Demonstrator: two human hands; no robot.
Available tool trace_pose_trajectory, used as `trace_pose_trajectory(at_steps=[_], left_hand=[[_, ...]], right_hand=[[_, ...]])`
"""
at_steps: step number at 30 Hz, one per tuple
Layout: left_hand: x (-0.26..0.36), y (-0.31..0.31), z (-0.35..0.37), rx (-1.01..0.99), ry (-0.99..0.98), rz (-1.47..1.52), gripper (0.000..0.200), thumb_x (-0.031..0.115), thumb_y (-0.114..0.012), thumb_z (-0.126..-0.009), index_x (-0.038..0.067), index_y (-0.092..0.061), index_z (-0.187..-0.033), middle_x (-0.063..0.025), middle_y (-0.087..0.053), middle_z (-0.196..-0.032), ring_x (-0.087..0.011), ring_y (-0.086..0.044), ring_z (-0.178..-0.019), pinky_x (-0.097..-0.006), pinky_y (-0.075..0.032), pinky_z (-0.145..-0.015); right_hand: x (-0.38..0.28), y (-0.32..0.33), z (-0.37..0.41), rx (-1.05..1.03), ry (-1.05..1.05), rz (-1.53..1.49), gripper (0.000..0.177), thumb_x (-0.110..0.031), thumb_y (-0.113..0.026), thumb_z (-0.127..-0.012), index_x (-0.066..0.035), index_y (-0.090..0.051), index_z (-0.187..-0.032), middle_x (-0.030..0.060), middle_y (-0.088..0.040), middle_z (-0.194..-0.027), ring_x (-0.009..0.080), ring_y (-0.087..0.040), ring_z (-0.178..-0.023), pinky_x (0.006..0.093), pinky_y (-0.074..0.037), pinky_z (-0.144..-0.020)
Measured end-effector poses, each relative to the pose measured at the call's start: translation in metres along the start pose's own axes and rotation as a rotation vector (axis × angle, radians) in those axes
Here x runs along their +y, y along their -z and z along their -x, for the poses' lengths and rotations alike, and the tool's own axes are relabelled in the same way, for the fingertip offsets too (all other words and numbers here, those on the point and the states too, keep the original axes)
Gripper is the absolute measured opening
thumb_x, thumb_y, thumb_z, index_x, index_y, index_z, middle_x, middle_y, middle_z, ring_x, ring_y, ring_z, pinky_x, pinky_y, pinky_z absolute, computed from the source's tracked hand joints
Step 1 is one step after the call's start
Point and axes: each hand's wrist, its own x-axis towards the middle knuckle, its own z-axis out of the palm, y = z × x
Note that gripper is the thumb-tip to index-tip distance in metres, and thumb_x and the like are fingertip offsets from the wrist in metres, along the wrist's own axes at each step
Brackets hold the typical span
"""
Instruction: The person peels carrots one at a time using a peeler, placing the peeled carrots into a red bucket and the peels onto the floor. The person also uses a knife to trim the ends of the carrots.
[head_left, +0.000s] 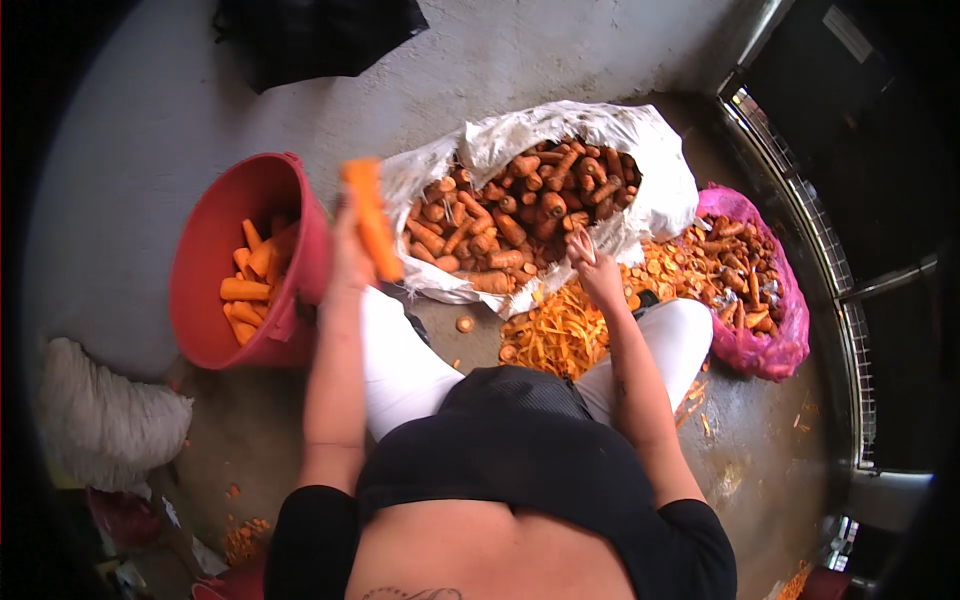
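My left hand is closed around a peeled, bright orange carrot, raised beside the rim of a red bucket. Inside that bucket lie several peeled carrots. My right hand is closed on what looks like a small peeler, partly hidden by the fingers. It hovers at the near edge of a torn white sack, full of unpeeled, soil-stained carrots. Below my right hand, a heap of orange peel strips covers the floor between my legs.
A pink bag holding carrot pieces and cut ends stands to the right, near a dark metal door. A bundled pale sack sits at the left. Black plastic lies at the top, against a grey wall.
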Motion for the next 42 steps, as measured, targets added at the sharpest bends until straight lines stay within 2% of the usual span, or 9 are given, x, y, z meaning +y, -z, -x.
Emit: trace_pose_trajectory(at_steps=[4,6,12,19,25,29,34,37,42], left_hand=[[0.086,0.032,-0.002,0.36,-0.595,-0.668,0.057,0.043,-0.064,-0.087,0.005,-0.043,-0.124,-0.0084,-0.057,-0.1,-0.0147,-0.057,-0.086,-0.0288,-0.048,-0.077],[0.117,0.074,-0.027,0.569,-0.937,-1.007,0.063,0.047,-0.065,-0.085,0.006,-0.043,-0.127,-0.013,-0.055,-0.11,-0.0208,-0.056,-0.099,-0.0325,-0.047,-0.084],[0.125,0.126,-0.067,1.145,-0.717,-1.87,0.052,0.038,-0.06,-0.087,0.016,-0.045,-0.132,-0.0204,-0.037,-0.138,-0.0348,-0.046,-0.121,-0.05,-0.035,-0.101],[0.022,0.061,-0.102,0.465,-0.716,-1.84,0.042,0.03,-0.056,-0.088,0.012,-0.053,-0.126,-0.0177,-0.036,-0.14,-0.0342,-0.041,-0.127,-0.0595,-0.021,-0.109],[-0.063,-0.018,-0.11,-0.186,-0.254,-1.839,0.044,0.032,-0.058,-0.088,0.009,-0.053,-0.126,-0.0144,-0.052,-0.126,-0.0302,-0.052,-0.117,-0.0496,-0.033,-0.104],[-0.134,0.006,-0.144,-0.782,-0.102,-1.788,0.049,0.038,-0.06,-0.085,0.003,-0.052,-0.118,-0.0207,-0.061,-0.112,-0.0353,-0.058,-0.105,-0.0457,-0.047,-0.089],[-0.159,0.009,-0.142,-0.96,0.387,-1.923,0.049,0.04,-0.058,-0.082,0.003,-0.06,-0.115,-0.0192,-0.062,-0.114,-0.0341,-0.059,-0.105,-0.0436,-0.048,-0.09],[-0.148,-0.014,-0.147,-0.856,0.238,-1.723,0.051,0.039,-0.057,-0.085,0.004,-0.054,-0.122,-0.0196,-0.058,-0.12,-0.0348,-0.057,-0.108,-0.0438,-0.046,-0.092],[-0.152,-0.029,-0.157,-0.783,0.041,-1.589,0.049,0.037,-0.054,-0.089,0.004,-0.051,-0.124,-0.0208,-0.055,-0.121,-0.0349,-0.055,-0.111,-0.043,-0.044,-0.094]], right_hand=[[-0.012,0.019,0.004,0.148,-0.079,-0.405,0.036,-0.037,-0.062,-0.089,-0.001,-0.069,-0.092,0.0001,-0.049,-0.053,0.0075,-0.047,-0.05,0.0277,-0.039,-0.048],[-0.002,0.021,-0.003,0.19,-0.069,-0.482,0.034,-0.037,-0.062,-0.09,-0.003,-0.067,-0.086,-0.0014,-0.049,-0.053,0.0067,-0.046,-0.048,0.0251,-0.036,-0.046],[-0.016,0.037,-0.005,0.188,-0.091,-0.439,0.04,-0.038,-0.061,-0.091,-0.002,-0.063,-0.075,-0.0016,-0.046,-0.05,0.0075,-0.042,-0.044,0.0261,-0.034,-0.044],[0.0,0.044,-0.024,0.149,0.004,-0.209,0.044,-0.04,-0.062,-0.089,0.001,-0.065,-0.075,0.0003,-0.048,-0.052,0.0091,-0.045,-0.049,0.0278,-0.037,-0.048],[0.009,0.026,-0.031,0.076,-0.067,-0.03,0.047,-0.045,-0.062,-0.086,0.001,-0.069,-0.086,0.0105,-0.059,-0.058,0.0173,-0.057,-0.053,0.0331,-0.045,-0.055],[0.004,0.008,-0.036,-0.028,-0.133,-0.037,0.036,-0.033,-0.069,-0.082,0.002,-0.068,-0.084,0.0036,-0.057,-0.062,0.0109,-0.051,-0.055,0.0287,-0.042,-0.054],[0.008,-0.007,-0.044,-0.121,-0.083,0.303,0.038,-0.038,-0.07,-0.077,-0.006,-0.068,-0.097,0.0174,-0.068,-0.078,0.0309,-0.067,-0.071,0.0405,-0.05,-0.063],[0.005,-0.024,-0.052,-0.131,-0.053,0.419,0.04,-0.047,-0.065,-0.079,-0.012,-0.068,-0.098,0.0191,-0.067,-0.08,0.0376,-0.064,-0.075,0.0455,-0.049,-0.064],[0.018,-0.063,-0.103,-0.007,-0.069,0.293,0.038,-0.04,-0.064,-0.08,-0.004,-0.066,-0.09,0.0214,-0.064,-0.075,0.0372,-0.064,-0.074,0.0417,-0.048,-0.063]])
